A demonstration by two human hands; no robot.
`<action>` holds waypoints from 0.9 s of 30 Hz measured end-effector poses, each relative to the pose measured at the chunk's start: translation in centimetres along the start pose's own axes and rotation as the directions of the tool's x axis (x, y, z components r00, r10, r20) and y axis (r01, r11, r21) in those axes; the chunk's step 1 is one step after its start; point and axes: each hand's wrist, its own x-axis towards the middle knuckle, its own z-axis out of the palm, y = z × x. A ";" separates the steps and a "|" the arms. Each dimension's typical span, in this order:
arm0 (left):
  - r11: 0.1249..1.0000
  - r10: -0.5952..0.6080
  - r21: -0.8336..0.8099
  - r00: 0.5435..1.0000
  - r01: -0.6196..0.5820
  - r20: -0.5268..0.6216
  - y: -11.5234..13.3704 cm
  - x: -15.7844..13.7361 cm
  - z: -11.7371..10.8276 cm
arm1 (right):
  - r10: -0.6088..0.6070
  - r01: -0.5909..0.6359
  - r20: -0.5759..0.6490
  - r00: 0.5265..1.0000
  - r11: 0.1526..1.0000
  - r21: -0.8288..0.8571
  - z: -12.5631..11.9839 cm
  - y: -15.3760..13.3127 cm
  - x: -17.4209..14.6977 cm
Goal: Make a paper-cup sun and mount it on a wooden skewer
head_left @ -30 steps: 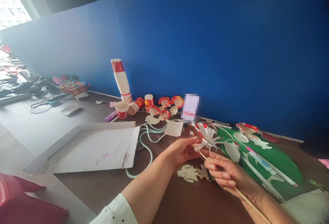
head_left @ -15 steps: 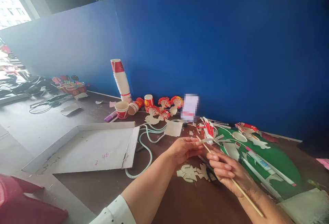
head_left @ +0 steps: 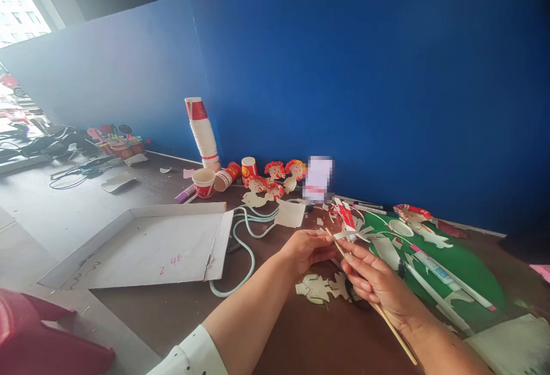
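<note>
In my right hand point(head_left: 378, 277) is a thin wooden stick point(head_left: 397, 335), slanting up to the left with its tip by my left fingertips. My left hand point(head_left: 307, 252) pinches a narrow white paper strip point(head_left: 346, 235) against the stick near that tip. The strip seems to belong to a fringed red-and-white paper piece point(head_left: 344, 214) just beyond, though my fingers hide part of it. Below my hands lie cream paper figure cutouts point(head_left: 315, 289), with a dark item beside them partly covered by my right hand.
A white cardboard tray point(head_left: 172, 274) sits left, beside a pale cable point(head_left: 253, 254). Paper cups stand in a tall stack point(head_left: 204, 140) near red-haired paper figures point(head_left: 275, 171). On the right, a green mat point(head_left: 476, 272) bears markers and scraps. A blue partition point(head_left: 344, 77) rises behind.
My right hand has shifted slightly up and left along the stick, and its fingers have come closer to my left fingertips. The stick's lower end has swung a little left.
</note>
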 end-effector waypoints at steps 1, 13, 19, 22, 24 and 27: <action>1.000 -0.006 0.001 1.000 0.006 -0.007 0.1 -0.1 0.1 | -0.030 0.029 -0.021 0.999 0.998 -0.055 0.1 0.2 0.0; 0.991 -0.060 0.106 0.986 0.077 -0.155 0.3 -0.2 0.6 | -0.277 0.201 -0.092 0.957 0.853 -0.481 -0.3 2.1 1.0; 0.995 -0.040 0.083 0.995 0.048 -0.088 0.7 -0.5 0.8 | -0.163 0.120 -0.138 0.977 0.953 -0.277 0.1 1.6 0.9; 0.995 -0.037 0.091 0.999 0.038 -0.015 0.8 -0.4 0.4 | -0.099 0.080 -0.109 0.989 0.983 -0.167 -0.1 1.3 0.8; 0.994 -0.022 0.109 1.000 0.021 0.003 0.7 -0.2 0.1 | -0.067 0.059 -0.072 0.995 0.993 -0.105 -0.3 1.1 0.8; 0.992 -0.006 0.125 1.000 0.007 -0.009 0.6 -0.1 0.0 | -0.035 0.033 -0.038 0.999 0.999 -0.041 -0.5 0.9 0.7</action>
